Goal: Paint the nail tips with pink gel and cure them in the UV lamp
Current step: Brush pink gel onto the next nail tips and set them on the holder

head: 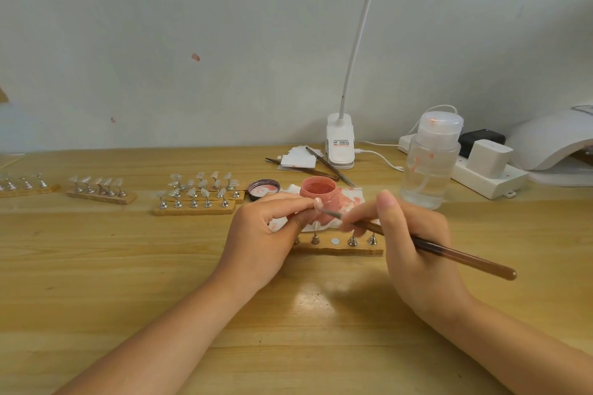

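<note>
— Where, then, relative to the pink gel jar [318, 194]?

— Just in front of it: left hand [268, 236], fingers curled, pinching a small stand with a nail tip [317, 202] on top; right hand [414, 244] gripping a brown brush [449, 252] like a pen, bristle end touching that nail tip; both hands raised above the table [128, 266].

— Blocking anything?

— Covering part of the jar's lower front and most of the stained white tissue [351, 197] beneath it; also hiding the left end of a wooden strip [340, 250] nearer than the jar, with four metal stands showing and one bare round magnet spot [335, 241].

— And around the jar?

— Just left, the open lid [263, 188], pink smeared inside; farther left, wooden strips with clear nail tips on stands [199, 194], then more strips [101, 187] toward the table's left edge; behind, white pads [300, 157] with two more brushes lying across; behind and right, clip lamp base [340, 146] with white gooseneck rising; right, clear pump bottle [430, 160], pink-flecked; beyond that, power strip [481, 175] with plugs; far right, white UV lamp [552, 139], well apart from the jar.
</note>
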The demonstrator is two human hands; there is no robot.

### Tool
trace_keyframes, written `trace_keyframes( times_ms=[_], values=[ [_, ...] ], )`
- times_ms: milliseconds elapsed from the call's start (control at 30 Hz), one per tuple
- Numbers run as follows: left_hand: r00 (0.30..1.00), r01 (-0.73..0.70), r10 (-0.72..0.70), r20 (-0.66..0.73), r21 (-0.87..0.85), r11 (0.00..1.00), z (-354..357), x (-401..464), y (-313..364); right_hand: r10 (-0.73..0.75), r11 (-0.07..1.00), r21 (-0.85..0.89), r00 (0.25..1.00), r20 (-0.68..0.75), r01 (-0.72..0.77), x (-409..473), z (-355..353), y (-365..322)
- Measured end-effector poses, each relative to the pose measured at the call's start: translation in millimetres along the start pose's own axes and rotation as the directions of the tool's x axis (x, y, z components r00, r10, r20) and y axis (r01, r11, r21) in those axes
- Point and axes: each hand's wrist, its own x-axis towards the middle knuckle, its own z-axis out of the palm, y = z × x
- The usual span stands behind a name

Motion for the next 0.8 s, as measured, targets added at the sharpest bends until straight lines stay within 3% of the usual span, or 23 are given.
trace_keyframes(
  times_ms=[200, 333, 467, 600, 733, 800],
  values=[
    [1.000, 0.001, -0.001, 0.019, 0.030, 1.000, -1.3, 0.9, -2.8, -0.041, 0.999, -0.023, 0.999, -0.010, 0.041, 3.1, -0.5, -0.9],
    [1.000, 0.002, -0.003, 0.026, 0.025, 1.000, 0.1, 0.4, -0.9, 0.051, 0.998, 0.025, 0.998, -0.028, -0.050, 0.0, -2.2, 0.8],
    [1.000, 0.011, -0.011, 0.016, 0.019, 1.000, -0.5, 0.0, 0.4, -0.021, 0.999, -0.032, 1.000, -0.012, 0.021, 3.3, -0.8, -0.9],
    [1.000, 0.016, -0.017, 0.014, 0.034, 0.999, 0.1, -0.1, 0.1, 0.045, 0.999, 0.000, 0.999, -0.016, -0.045, 0.6, -1.7, -0.3],
    [0.999, 0.020, -0.022, 0.023, 0.045, 0.999, -0.2, 0.3, -0.6, -0.030, 0.998, -0.056, 1.000, -0.002, 0.030, 4.3, -0.6, -0.5],
    [1.000, 0.007, -0.008, 0.022, 0.045, 0.999, -0.2, 0.2, 0.0, 0.024, 0.999, -0.031, 1.000, -0.003, -0.024, 2.2, -0.1, 0.7]
  ],
)
